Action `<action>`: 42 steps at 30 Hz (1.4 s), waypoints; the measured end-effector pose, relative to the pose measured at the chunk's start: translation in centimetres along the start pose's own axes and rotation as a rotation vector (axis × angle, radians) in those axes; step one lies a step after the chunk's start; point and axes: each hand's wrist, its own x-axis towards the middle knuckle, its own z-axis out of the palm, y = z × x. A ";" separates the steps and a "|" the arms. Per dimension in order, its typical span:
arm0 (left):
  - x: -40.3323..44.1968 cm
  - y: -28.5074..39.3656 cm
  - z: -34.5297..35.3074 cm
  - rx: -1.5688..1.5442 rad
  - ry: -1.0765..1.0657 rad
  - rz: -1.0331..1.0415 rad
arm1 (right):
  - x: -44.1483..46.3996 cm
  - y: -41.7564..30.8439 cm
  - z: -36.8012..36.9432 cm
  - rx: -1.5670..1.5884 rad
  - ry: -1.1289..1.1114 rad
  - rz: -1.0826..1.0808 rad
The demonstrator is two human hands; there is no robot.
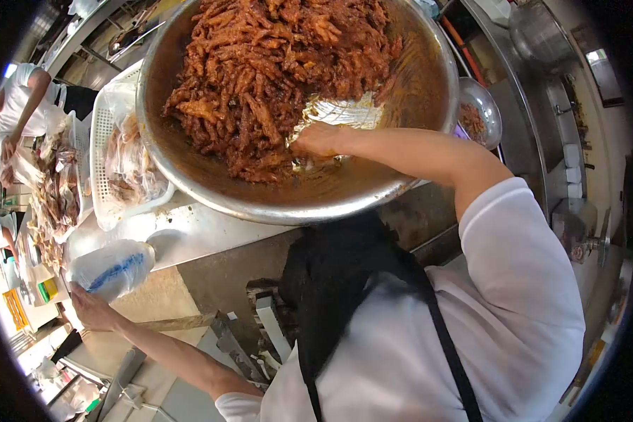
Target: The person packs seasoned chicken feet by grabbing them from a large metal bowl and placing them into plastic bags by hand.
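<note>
A big metal bowl [295, 212] holds a heap of sauce-coated chicken feet [260, 77], reddish brown and glossy. My right hand [320, 139] is down inside the bowl, its curled fingers at the lower edge of the heap and partly hidden by the chicken feet. Beside it, shiny bare metal of the bowl's bottom shows through. Off to the lower left, my left hand [93, 309] grips the near edge of a clear plastic bag [112, 269] with blue print, held apart from the bowl beside the steel table.
Left of the bowl, a white perforated basket [104, 204] contains bagged food. Farther left, a person [32, 98] in white stands by more piled food. A smaller metal bowl [489, 112] with reddish contents is at the right. The steel table [211, 235] has its edge toward me.
</note>
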 end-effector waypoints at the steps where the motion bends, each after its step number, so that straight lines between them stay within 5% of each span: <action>1: 0.1 0.4 -0.2 0.011 0.059 0.036 | -2.7 -0.8 -4.2 0.147 -0.044 0.004; 6: 5.4 -1.6 -1.8 0.270 0.443 0.045 | -5.8 -2.1 -10.0 0.534 0.160 0.053; 7: 6.2 0.8 -4.5 -0.050 0.389 -0.174 | -4.9 -3.1 -9.3 0.662 0.332 -0.044; 8: 8.6 -0.9 -5.3 0.207 0.488 -0.160 | -1.8 -3.5 -6.0 0.572 0.550 -0.150; 9: 8.8 1.6 -7.5 -0.008 0.560 -0.142 | -0.8 -4.9 -6.6 0.566 0.338 -0.049; 12: 12.1 -2.3 -11.4 0.349 0.346 -0.079 | -0.4 -5.7 -8.9 0.513 0.022 0.019; 13: 11.2 -2.2 -13.1 -0.017 0.253 -0.141 | -0.7 -5.3 -9.3 0.495 -0.034 0.006; 16: 3.4 7.6 -16.2 -0.735 0.120 -0.547 | -3.0 -0.4 -8.6 0.622 0.330 -0.128; 17: 1.3 10.4 -16.1 -0.909 0.107 -0.713 | -3.2 1.8 -8.1 0.678 0.247 -0.023; 18: 0.2 4.0 -11.2 -1.037 -0.056 -0.540 | -4.2 3.4 -8.9 0.759 0.023 0.092; 20: -4.1 7.1 -4.0 -1.094 -0.315 -0.718 | -5.6 4.9 -8.5 0.818 -0.029 0.127; 22: -8.6 11.0 2.9 -0.994 -0.586 -0.807 | -5.2 3.4 -4.8 0.605 0.018 -0.172; 24: -12.4 13.9 8.8 -0.823 -0.863 -0.676 | -7.3 1.3 -3.7 0.620 -0.093 -0.423; 26: -14.9 14.5 12.4 -1.000 -0.806 -0.531 | -9.2 2.3 -3.0 0.588 -0.221 -0.372; 29: -15.1 13.3 12.8 -0.819 -0.678 -0.391 | -12.3 6.1 -3.0 0.405 -0.494 -0.006; 31: -16.0 13.5 9.1 -0.752 -0.450 -0.237 | -12.6 5.9 -3.7 0.550 -0.456 -0.024; 34: -19.7 16.0 3.0 -0.803 -0.481 -0.194 | -12.2 8.7 -0.8 0.806 -0.269 -0.056; 35: -21.1 16.8 2.4 -0.717 -0.407 -0.010 | -14.3 7.2 -6.8 1.115 -0.436 0.233; 37: -24.0 17.3 2.4 -0.526 -0.248 0.346 | -14.5 7.0 -7.5 1.487 -0.244 0.355; 42: -25.7 9.6 8.0 -0.617 -0.526 -0.013 | -13.8 8.0 -7.1 1.801 -0.218 0.392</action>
